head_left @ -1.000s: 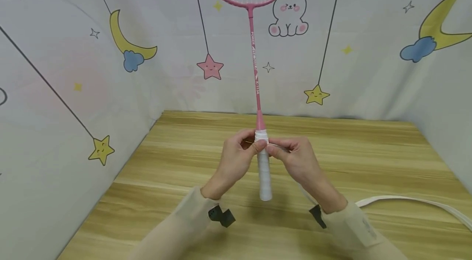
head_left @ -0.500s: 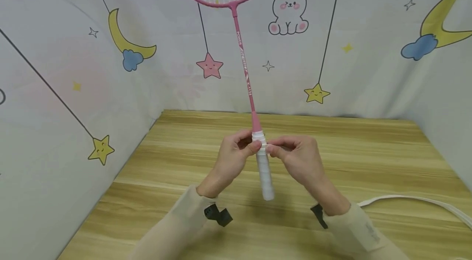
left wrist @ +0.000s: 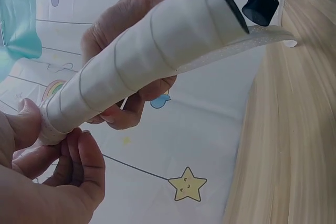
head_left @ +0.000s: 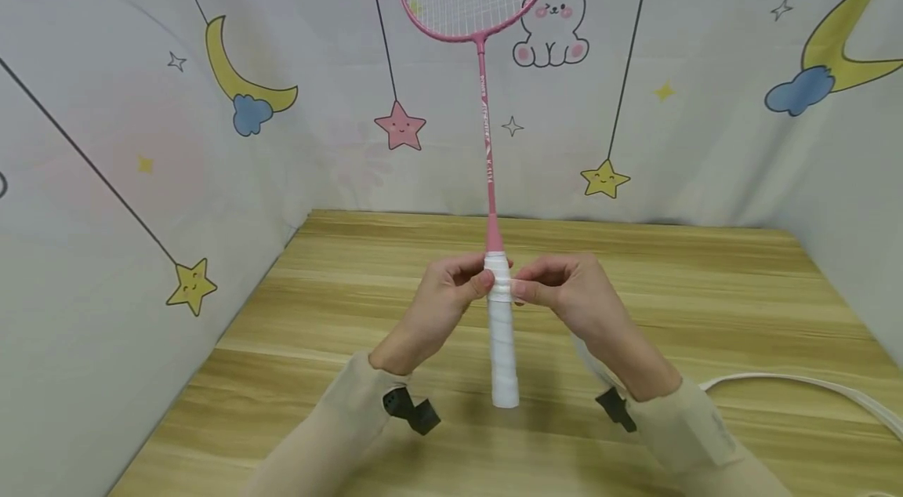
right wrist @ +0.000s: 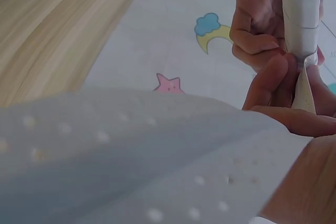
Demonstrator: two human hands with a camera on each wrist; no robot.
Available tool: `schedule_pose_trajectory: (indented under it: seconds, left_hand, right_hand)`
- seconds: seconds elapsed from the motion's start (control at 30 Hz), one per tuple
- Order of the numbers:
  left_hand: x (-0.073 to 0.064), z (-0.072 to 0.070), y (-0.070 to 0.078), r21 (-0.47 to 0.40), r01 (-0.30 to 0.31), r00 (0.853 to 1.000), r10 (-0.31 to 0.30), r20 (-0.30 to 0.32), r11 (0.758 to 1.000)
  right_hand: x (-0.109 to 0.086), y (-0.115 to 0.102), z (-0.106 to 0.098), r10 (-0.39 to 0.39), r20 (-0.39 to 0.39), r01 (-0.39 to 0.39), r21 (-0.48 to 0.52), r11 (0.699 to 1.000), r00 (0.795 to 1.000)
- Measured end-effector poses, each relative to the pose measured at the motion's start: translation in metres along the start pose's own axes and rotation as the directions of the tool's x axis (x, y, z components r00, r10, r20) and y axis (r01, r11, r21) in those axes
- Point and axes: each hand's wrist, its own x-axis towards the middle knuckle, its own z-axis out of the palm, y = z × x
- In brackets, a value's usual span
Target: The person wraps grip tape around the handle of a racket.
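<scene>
A pink badminton racket (head_left: 487,132) stands nearly upright in the head view, its white handle (head_left: 502,356) pointing down. My left hand (head_left: 440,301) grips the upper part of the handle, thumb in front and fingers behind. On the right side of the handle, my right hand (head_left: 582,297) pinches a white grip tape (right wrist: 304,95) between thumb and fingers. Around the handle's top the tape lies in overlapping turns, with a perforated strip running off in the right wrist view. In the left wrist view the handle (left wrist: 139,56) shows spiral seams, with both hands near its upper end.
The tape's long loose tail (head_left: 790,378) runs past the right forearm over the wooden table (head_left: 339,403) to the right edge. A white cloth backdrop (head_left: 317,128) printed with moons and stars stands behind and beside the table. Small black cameras (head_left: 412,409) sit on both wrists.
The racket tilted left half a second ago and is now nearly upright again, turned about its shaft, its handle end lower. The taped section reaches slightly further down. Both hands stay around the handle.
</scene>
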Motion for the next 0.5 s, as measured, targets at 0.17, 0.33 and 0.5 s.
schedule_pose_trajectory:
  seconds: [0.17, 0.33, 0.5]
  left_hand:
    - [0.0003, 0.0003, -0.0012, -0.099, 0.008, 0.998, -0.003, 0.055, 0.995]
    - [0.0009, 0.0005, -0.0027, -0.127, 0.010, 0.995, 0.003, 0.098, 0.992]
    - [0.0017, 0.0003, -0.0036, -0.142, 0.001, 0.992, 0.017, 0.125, 0.990]
  right_hand:
    - [0.0016, 0.0009, -0.0015, 0.050, 0.038, -0.052, 0.036, 0.998, 0.998]
    - [0.0035, 0.0022, -0.0028, 0.067, 0.093, -0.074, 0.070, 0.995, 0.993]
    - [0.0047, 0.0065, -0.0047, 0.045, 0.137, -0.064, 0.135, 0.989, 0.989]
